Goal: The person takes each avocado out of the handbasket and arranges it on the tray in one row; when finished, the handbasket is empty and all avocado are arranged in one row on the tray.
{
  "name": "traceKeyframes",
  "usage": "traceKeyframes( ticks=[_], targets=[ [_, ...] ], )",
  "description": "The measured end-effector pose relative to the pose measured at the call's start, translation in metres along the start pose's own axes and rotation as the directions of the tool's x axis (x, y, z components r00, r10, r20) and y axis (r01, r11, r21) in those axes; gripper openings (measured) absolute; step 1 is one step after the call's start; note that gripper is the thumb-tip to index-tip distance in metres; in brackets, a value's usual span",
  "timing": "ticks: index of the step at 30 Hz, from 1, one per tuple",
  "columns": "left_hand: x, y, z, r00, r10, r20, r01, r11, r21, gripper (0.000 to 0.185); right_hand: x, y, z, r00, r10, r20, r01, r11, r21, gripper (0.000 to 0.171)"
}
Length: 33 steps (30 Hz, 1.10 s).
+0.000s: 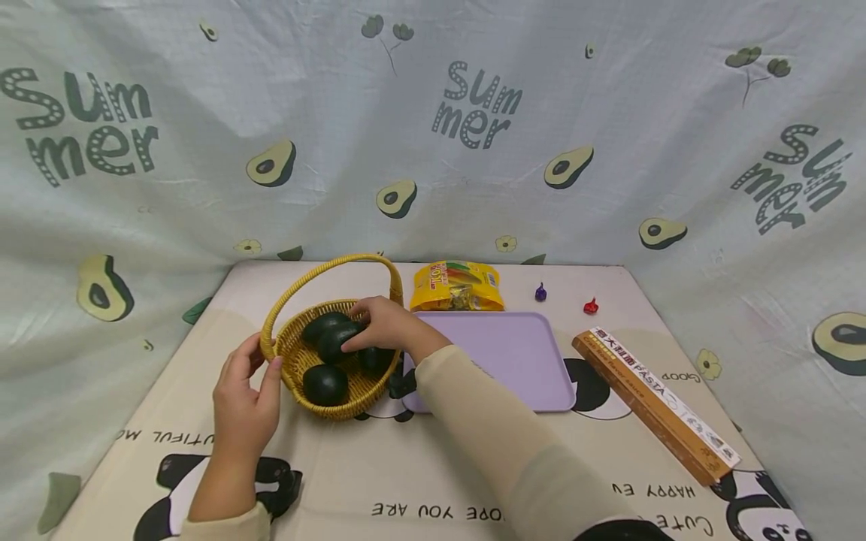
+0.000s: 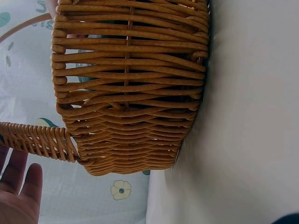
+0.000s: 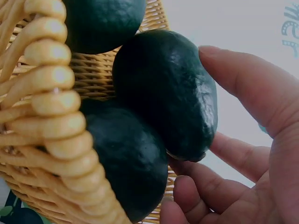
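A yellow woven basket with a tall arched handle stands on the table and holds several dark green avocados. My right hand reaches in from the right and grips one avocado, thumb on one side and fingers on the other. Close against it in the right wrist view lies another avocado. One more avocado rests near the basket's front rim. At the left base of the handle, my left hand holds on with thumb and fingers around it; some of its fingers are hidden.
A light purple tray lies right of the basket, partly behind my right sleeve. Behind it sits a yellow snack bag. Small purple and red wrapped pieces lie at the back right. A long pasta box lies slanted along the right.
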<state>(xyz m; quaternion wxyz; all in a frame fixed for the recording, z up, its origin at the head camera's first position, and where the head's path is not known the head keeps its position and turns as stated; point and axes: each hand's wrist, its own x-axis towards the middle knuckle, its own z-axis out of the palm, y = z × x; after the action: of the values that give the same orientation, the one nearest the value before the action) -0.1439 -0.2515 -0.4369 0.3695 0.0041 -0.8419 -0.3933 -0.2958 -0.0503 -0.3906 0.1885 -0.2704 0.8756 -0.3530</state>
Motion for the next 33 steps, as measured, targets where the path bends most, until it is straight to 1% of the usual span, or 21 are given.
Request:
traceKeyframes(
  ticks=[6, 13, 16, 20, 24, 33],
  targets=[
    [-0.001, 0.001, -0.002, 1.0, -0.004, 0.005, 0.004, 1.0, 0.001, 0.043, 0.004, 0.001, 0.004, 1.0, 0.018, -0.005, -0.018, 1.0, 0.004, 0.065],
    [-0.001, 0.001, -0.002, 1.0, -0.003, 0.005, 0.003, 1.0, -0.013, 0.045, 0.01, -0.003, 0.009, 1.0, 0.011, 0.0, -0.011, 0.996, -0.084, 0.064],
    [0.0, 0.001, -0.001, 1.0, -0.001, 0.006, 0.001, 1.0, -0.013, 0.045, 0.013, -0.005, 0.01, 1.0, 0.005, 0.01, -0.004, 0.995, -0.096, 0.063],
    [0.002, 0.001, -0.001, 1.0, 0.004, 0.01, -0.004, 1.0, -0.023, 0.046, 0.016, -0.008, 0.013, 1.0, 0.0, 0.02, 0.002, 0.997, -0.077, 0.059],
    [0.002, 0.0, -0.001, 1.0, 0.009, 0.013, -0.009, 0.999, -0.035, 0.045, 0.018, -0.01, 0.015, 1.0, -0.006, 0.013, 0.006, 0.999, -0.045, 0.057],
    [0.002, 0.001, -0.002, 1.0, 0.028, 0.011, -0.028, 0.999, -0.042, 0.046, 0.02, -0.007, 0.022, 1.0, -0.013, 0.013, 0.012, 0.998, 0.068, 0.052]
  ],
)
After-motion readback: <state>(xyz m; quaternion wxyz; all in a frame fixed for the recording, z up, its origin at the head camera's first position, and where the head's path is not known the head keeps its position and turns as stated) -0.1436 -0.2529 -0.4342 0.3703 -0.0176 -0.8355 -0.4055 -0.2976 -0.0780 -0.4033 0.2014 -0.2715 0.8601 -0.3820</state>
